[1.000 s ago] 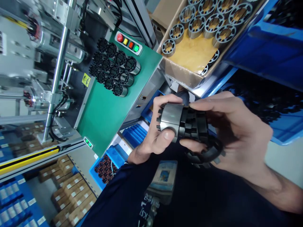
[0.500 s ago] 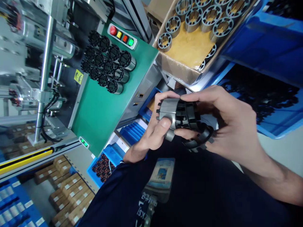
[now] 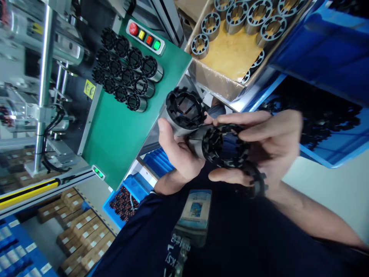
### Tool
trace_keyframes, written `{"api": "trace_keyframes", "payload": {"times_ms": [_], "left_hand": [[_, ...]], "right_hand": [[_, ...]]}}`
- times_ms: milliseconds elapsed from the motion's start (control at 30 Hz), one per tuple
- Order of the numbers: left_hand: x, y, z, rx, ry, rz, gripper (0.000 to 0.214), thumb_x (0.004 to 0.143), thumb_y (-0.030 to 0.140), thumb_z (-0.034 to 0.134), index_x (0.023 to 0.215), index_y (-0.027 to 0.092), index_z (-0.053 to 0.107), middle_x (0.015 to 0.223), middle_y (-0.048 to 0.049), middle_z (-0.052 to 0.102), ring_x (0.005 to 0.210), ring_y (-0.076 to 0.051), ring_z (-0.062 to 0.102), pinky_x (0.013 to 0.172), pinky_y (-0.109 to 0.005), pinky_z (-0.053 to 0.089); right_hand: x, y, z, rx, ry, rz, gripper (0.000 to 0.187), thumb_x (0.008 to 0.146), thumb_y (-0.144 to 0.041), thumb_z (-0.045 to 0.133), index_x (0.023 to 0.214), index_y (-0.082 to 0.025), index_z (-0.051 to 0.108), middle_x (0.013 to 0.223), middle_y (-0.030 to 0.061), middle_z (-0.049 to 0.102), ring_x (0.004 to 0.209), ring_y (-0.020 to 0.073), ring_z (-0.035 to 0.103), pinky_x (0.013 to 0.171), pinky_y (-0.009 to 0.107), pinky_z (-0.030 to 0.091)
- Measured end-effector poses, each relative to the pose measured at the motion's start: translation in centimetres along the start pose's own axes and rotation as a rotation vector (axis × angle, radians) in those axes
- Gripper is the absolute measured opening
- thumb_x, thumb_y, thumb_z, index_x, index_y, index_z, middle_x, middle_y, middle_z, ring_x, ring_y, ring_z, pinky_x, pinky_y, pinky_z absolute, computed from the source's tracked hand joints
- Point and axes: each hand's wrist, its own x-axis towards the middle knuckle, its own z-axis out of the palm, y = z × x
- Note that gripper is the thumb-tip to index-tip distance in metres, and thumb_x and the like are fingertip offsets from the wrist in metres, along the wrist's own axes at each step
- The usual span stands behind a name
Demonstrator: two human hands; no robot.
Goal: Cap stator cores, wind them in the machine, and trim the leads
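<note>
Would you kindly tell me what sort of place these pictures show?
It appears to be a factory assembly station: metal machinery stands beside a green worktop, a panel of coloured buttons sits on it, and slotted metal rings stand in a cardboard box.

Machine's [image 3: 66,50] off to the left of the bench [image 3: 121,134], with a bunch of cores [image 3: 127,75] grouped on the bench's far half and the button panel [image 3: 146,37] just past them. Right of that there's a carton [image 3: 215,80] with rings [image 3: 213,35] standing in it, then a parts bin [image 3: 319,157] further right. Up front, one core [image 3: 173,121] sits in the left hand [image 3: 184,159], with a second core [image 3: 198,144] just right of it, between that and the right hand [image 3: 273,134].
</note>
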Motion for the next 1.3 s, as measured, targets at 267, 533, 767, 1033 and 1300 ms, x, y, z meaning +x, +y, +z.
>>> {"api": "trace_keyframes", "payload": {"times_ms": [267, 533, 767, 1033, 1300], "left_hand": [[-0.1, 2.1, -0.7, 0.202, 0.016, 0.057, 0.089, 0.106, 0.096, 0.012, 0.122, 0.039, 0.078, 0.123, -0.0051, 0.087, 0.119, -0.036, 0.083, 0.09, -0.061, 0.073], [1.1, 2.8, 0.5, 0.035, 0.213, 0.124, 0.085, 0.106, 0.093, 0.014, 0.112, 0.034, 0.075, 0.094, -0.009, 0.077, 0.1, -0.034, 0.08, 0.096, -0.057, 0.07], [0.9, 2.1, 0.3, -0.193, 0.237, 0.141, 0.069, 0.11, 0.089, 0.028, 0.119, 0.039, 0.076, 0.09, -0.0072, 0.072, 0.1, -0.032, 0.077, 0.1, -0.053, 0.069], [0.9, 2.1, 0.8, -0.263, 0.173, 0.173, 0.072, 0.113, 0.09, 0.029, 0.088, 0.032, 0.064, 0.078, -0.0042, 0.061, 0.088, -0.028, 0.075, 0.093, -0.049, 0.072], [0.4, 0.6, -1.2, -0.153, 0.039, -0.025, 0.077, 0.115, 0.088, 0.022, 0.085, 0.027, 0.06, 0.092, -0.0079, 0.073, 0.129, -0.036, 0.083, 0.102, -0.053, 0.077]], "right_hand": [[-1.3, -0.5, -1.3, -0.063, -0.172, 0.273, 0.095, 0.071, -0.019, 0.107, 0.159, -0.036, 0.075, 0.164, 0.0059, 0.077, 0.15, 0.0436, 0.077, 0.133, 0.072, 0.062], [0.6, -1.8, -1.9, -0.324, -0.198, 0.185, 0.081, 0.076, -0.024, 0.107, 0.151, -0.041, 0.085, 0.142, 0.002, 0.084, 0.127, 0.034, 0.079, 0.109, 0.056, 0.071], [0.9, -2.3, -2.4, -0.397, -0.271, 0.132, 0.067, 0.078, -0.033, 0.106, 0.143, -0.036, 0.09, 0.138, 0.006, 0.087, 0.12, 0.0346, 0.084, 0.099, 0.053, 0.076], [1.4, -3.8, -3.0, -0.452, -0.345, 0.116, 0.063, 0.083, -0.029, 0.109, 0.143, -0.028, 0.089, 0.134, 0.0104, 0.085, 0.117, 0.0296, 0.082, 0.093, 0.046, 0.075], [1.4, -4.6, -3.5, -0.541, -0.444, 0.115, 0.05, 0.089, -0.024, 0.107, 0.135, -0.019, 0.088, 0.131, 0.0126, 0.083, 0.115, 0.0221, 0.082, 0.091, 0.037, 0.069]]}}
